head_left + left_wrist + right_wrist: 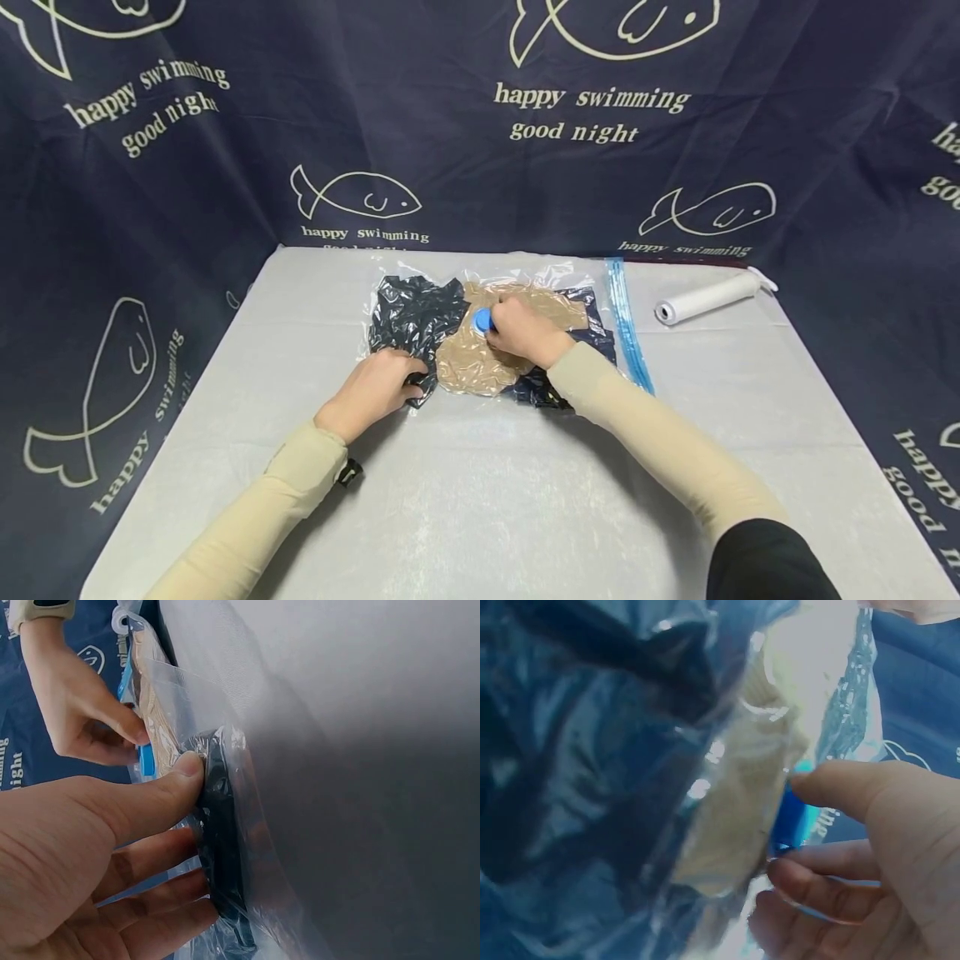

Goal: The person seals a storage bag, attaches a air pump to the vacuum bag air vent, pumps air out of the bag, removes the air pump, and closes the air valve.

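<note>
A clear vacuum storage bag (493, 275) lies flat on the table, its plastic wrinkled over folded clothes. Inside are a black garment (412, 308) at the left, a tan garment (472, 367) in the middle and dark navy cloth (543, 390) at the right. My right hand (525, 332) pinches the round blue valve cap (795, 814) on the bag between thumb and fingers. At the bag's near left corner, my left hand (377, 386) rests thumb and fingertips on the plastic over the black garment, fingers spread and loosely bent in the left wrist view.
A blue zip strip (628, 325) runs along the bag's right end. Beyond it, a white cylindrical hand pump (708, 298) lies near the far right corner of the white-covered table (480, 508). Dark blue curtains (465, 192) with fish prints surround the table.
</note>
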